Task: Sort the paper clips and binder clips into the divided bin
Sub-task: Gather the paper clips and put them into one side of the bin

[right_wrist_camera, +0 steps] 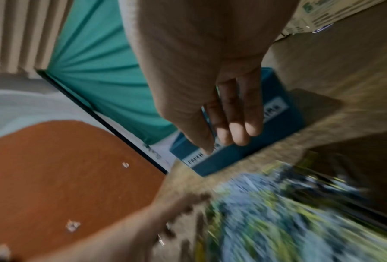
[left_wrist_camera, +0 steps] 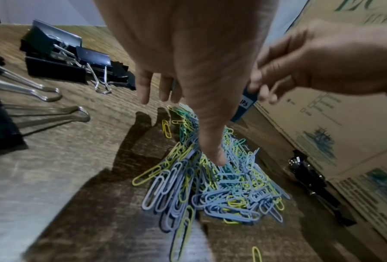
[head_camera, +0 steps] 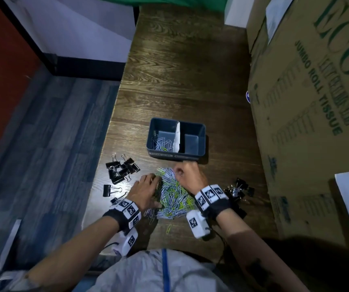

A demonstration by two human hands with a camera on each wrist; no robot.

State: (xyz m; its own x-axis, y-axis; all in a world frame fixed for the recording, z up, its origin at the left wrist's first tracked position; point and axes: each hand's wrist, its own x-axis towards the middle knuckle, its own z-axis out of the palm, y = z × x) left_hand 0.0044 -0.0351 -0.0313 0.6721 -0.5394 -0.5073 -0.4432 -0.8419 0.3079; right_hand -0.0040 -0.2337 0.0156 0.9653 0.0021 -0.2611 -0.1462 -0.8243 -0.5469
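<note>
— Where are the paper clips right now?

— Heaped at the lower middle of the table, between the two hands. A few already lie in the left compartment of the blue bin, just above the heap.

— And the left hand?

— Flat over the left side of the heap, fingers straight and spread. From the wrist view the thumb tip touches the clips; nothing is gripped.

— The right hand?

— At the heap's upper right edge, just below the bin. Its fingers are curled with the tips drawn together, as if pinching, but I cannot tell whether a clip is between them. Its own wrist view is blurred.

— The binder clips?

— One black cluster sits left of the heap, apart from the left hand. Another cluster lies lower right, beside the cardboard box.
</note>
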